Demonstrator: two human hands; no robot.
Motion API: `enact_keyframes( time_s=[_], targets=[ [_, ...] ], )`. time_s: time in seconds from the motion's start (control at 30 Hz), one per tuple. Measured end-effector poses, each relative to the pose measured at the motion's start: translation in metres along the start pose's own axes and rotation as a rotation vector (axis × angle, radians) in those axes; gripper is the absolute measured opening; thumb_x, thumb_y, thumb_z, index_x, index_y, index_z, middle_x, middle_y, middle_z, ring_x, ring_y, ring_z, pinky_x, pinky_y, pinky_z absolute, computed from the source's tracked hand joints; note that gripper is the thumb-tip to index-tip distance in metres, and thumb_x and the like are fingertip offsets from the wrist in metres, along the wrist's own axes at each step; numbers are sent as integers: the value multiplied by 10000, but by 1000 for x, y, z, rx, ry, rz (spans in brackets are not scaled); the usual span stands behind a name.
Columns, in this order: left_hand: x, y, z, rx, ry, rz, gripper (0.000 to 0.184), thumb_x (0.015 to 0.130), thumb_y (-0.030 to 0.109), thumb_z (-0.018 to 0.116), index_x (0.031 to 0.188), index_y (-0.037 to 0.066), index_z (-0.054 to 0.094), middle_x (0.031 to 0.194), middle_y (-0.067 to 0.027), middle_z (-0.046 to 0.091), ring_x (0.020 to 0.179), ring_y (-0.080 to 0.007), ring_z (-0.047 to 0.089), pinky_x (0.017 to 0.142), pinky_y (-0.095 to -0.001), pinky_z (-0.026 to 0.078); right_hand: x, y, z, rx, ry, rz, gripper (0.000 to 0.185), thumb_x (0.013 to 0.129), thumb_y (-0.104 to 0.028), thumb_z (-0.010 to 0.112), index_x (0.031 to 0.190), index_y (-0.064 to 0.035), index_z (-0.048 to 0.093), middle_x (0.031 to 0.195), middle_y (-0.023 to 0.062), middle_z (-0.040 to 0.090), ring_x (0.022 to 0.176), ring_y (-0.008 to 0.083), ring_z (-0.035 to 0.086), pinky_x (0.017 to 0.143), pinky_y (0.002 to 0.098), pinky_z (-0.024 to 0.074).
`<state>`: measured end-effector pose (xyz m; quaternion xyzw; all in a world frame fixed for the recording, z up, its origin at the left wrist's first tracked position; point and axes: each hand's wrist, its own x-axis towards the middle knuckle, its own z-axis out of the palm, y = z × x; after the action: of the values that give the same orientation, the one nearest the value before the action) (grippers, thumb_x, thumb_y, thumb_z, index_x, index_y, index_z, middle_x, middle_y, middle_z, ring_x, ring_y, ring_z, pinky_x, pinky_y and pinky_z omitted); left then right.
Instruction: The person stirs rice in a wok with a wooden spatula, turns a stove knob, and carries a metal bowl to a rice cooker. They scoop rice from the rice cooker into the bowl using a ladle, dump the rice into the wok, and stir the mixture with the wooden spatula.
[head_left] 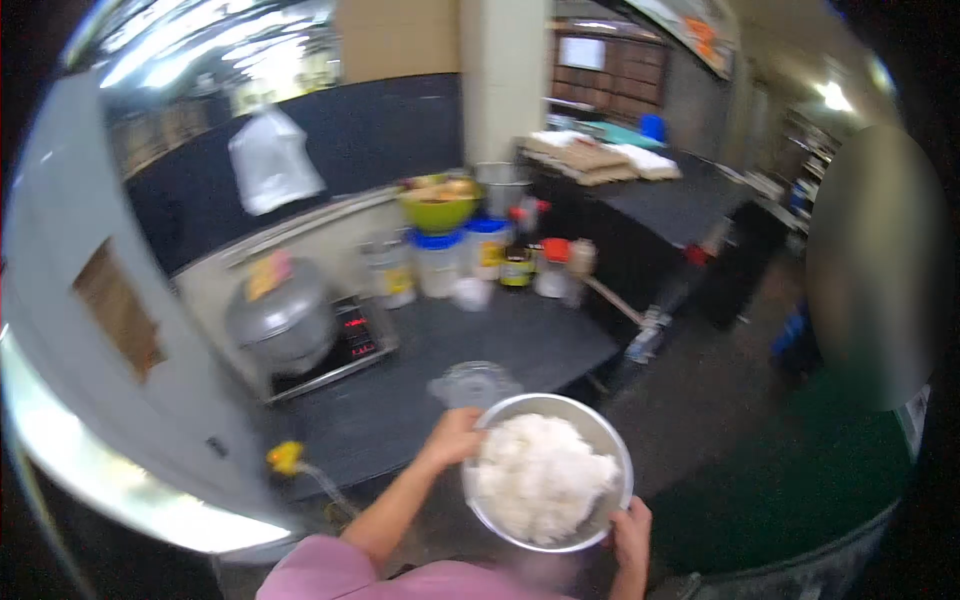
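Note:
A round metal bowl (628,470) is held in front of me, tilted a little so its inside shows. White cooked rice (545,478), by its look, fills much of it. My left hand (455,438) grips the rim at the upper left, while my right hand (630,530) has hold of the lower right side. Part of the fingers on both hands is hidden by the bowl. Just beyond the bowl, a clear plastic lid or dish (474,384) lies near the counter's edge.
On the dark counter (420,365), a lidded metal pot (285,315) sits on an induction cooker (355,335) with red digits lit. Along the back stand blue-lidded containers (438,265), a red-lidded jar (553,268) and a green bowl (438,208). A yellow plug (285,458) is at the left edge.

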<state>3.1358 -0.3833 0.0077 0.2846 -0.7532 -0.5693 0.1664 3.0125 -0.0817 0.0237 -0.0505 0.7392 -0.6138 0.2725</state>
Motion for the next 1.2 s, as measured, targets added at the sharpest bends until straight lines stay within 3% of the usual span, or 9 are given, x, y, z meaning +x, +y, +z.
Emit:
enact_keyframes(
  time_s=[0.13, 0.27, 0.37, 0.5, 0.6, 0.77, 0.83, 1.0, 1.2],
  targets=[
    [59, 16, 61, 20, 45, -90, 280, 717, 91, 602, 972, -25, 623, 876, -153, 650, 833, -195, 612, 728, -312, 472, 87, -18, -52, 54, -31, 20, 203, 654, -14, 578, 847, 30, 533, 606, 75, 555, 416, 122, 513, 344, 250, 435],
    [145, 41, 142, -14, 72, -79, 246, 682, 12, 567, 916, -39, 622, 814, -132, 649, 753, -183, 611, 671, -300, 469, 177, -46, -121, 82, 19, 33, 134, 664, -13, 568, 783, 7, 508, 603, 66, 548, 404, 113, 502, 329, 245, 419],
    [191, 83, 183, -54, 5, -34, 235, 684, 11, 549, 904, -41, 611, 772, -102, 642, 697, -146, 593, 624, -279, 460, 202, -67, -162, 123, 42, -2, 137, 677, -17, 564, 795, 5, 497, 607, 62, 548, 411, 103, 502, 326, 235, 411],
    [258, 119, 241, -57, -93, 9, 263, 681, 11, 522, 928, -44, 595, 766, -102, 639, 702, -139, 594, 631, -270, 459, 239, -95, -201, 136, 195, -138, 123, 704, -15, 553, 805, 14, 488, 555, 59, 528, 363, 94, 474, 294, 216, 369],
    [306, 149, 292, -69, -151, 104, 264, 668, 10, 521, 914, -46, 600, 766, -108, 640, 702, -146, 595, 646, -278, 462, 268, -96, -237, 159, 281, -130, 175, 716, -41, 571, 861, 20, 495, 604, 52, 547, 404, 85, 492, 324, 217, 391],
    [377, 196, 374, 14, -295, 161, 246, 664, 37, 552, 888, -51, 604, 774, -112, 647, 686, -143, 599, 642, -283, 468, 309, -103, -280, 265, 499, -170, 113, 719, -35, 550, 801, -3, 481, 592, 51, 542, 374, 81, 462, 299, 210, 359],
    [408, 219, 415, -88, -351, 147, 239, 674, 46, 560, 889, -51, 603, 774, -114, 648, 682, -138, 599, 631, -280, 468, 332, -104, -299, 284, 583, -149, 118, 720, -38, 559, 801, -6, 480, 596, 56, 548, 374, 81, 464, 298, 210, 358],
    [518, 241, 534, 7, -578, 239, 230, 690, 50, 564, 898, -41, 605, 763, -97, 642, 680, -126, 592, 607, -263, 458, 395, -123, -354, 339, 760, -131, 130, 724, -37, 579, 804, -11, 481, 585, 61, 547, 384, 93, 480, 299, 218, 357],
    [625, 338, 673, 176, -788, 441, 259, 676, 67, 583, 918, -22, 612, 733, -102, 635, 656, -150, 584, 618, -288, 455, 487, -145, -433, 375, 968, -65, 167, 708, -25, 580, 846, 10, 492, 627, 90, 561, 393, 116, 490, 315, 238, 375]
  ],
)
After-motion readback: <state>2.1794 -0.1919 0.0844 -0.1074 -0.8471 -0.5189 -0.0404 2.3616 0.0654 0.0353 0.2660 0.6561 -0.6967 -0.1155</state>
